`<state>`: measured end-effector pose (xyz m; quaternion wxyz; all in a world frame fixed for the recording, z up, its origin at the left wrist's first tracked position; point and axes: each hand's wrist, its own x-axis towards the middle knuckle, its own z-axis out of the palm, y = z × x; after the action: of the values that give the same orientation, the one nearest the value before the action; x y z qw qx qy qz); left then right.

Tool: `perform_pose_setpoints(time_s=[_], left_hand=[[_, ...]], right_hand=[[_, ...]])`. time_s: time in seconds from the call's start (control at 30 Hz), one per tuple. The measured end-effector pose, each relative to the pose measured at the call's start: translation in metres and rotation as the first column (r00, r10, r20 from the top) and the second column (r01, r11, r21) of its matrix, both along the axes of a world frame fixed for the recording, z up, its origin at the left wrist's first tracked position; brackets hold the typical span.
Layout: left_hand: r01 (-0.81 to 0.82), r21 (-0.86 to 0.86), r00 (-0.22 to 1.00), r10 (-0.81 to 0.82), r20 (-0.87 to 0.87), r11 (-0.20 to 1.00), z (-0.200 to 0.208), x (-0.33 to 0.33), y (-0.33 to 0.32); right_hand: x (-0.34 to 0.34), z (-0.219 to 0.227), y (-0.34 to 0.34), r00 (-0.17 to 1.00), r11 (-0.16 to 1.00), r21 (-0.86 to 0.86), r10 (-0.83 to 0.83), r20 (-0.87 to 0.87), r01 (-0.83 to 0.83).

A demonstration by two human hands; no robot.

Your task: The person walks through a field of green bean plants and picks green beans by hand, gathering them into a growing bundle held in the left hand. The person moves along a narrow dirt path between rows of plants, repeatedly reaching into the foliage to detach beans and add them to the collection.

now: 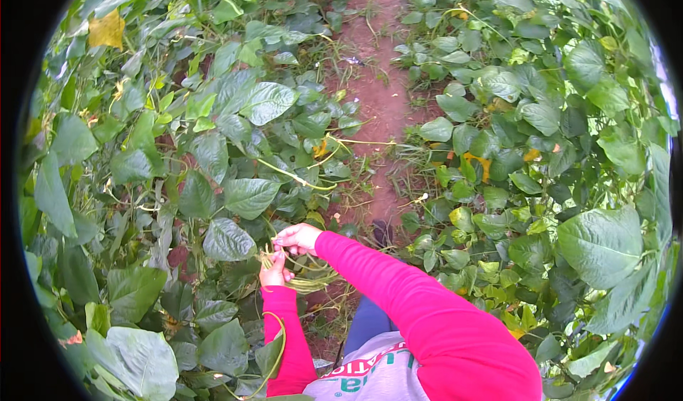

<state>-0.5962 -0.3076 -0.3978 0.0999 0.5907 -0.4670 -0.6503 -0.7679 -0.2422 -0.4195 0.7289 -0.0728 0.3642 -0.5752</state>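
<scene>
My left hand is closed around a bunch of long, thin green bean pods. The pods trail out to the right of the hand, and their other ends are hidden by leaves and fingers. Right above it, my right hand pinches with its fingertips close to the left thumb. What those fingertips hold is too small to make out. Both hands are at the edge of the left row of bean plants, beside a broad green leaf. A long curved pod or stem crosses my left sleeve.
Dense leafy vines fill the left side, and another row stands on the right. Between them runs a narrow reddish dirt path. A pale pod or vine and a yellowish stem stick out toward it.
</scene>
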Motion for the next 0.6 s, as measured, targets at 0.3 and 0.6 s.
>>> perform_pose_setpoints(time_s=[0.3, 0.6], left_hand=[[-0.109, -0.004, 0.992, 0.109, -0.064, 0.994, 0.039, -0.006, 0.028], [-0.211, -0.162, 0.959, 0.172, -0.223, 0.964, 0.089, -0.025, 0.051]], right_hand=[[-0.014, 0.022, -0.022, 0.985, 0.984, -0.144, -0.120, -0.126, 0.102], [-0.007, 0.045, -0.002, 0.948, 0.975, -0.189, -0.168, -0.271, 0.118]])
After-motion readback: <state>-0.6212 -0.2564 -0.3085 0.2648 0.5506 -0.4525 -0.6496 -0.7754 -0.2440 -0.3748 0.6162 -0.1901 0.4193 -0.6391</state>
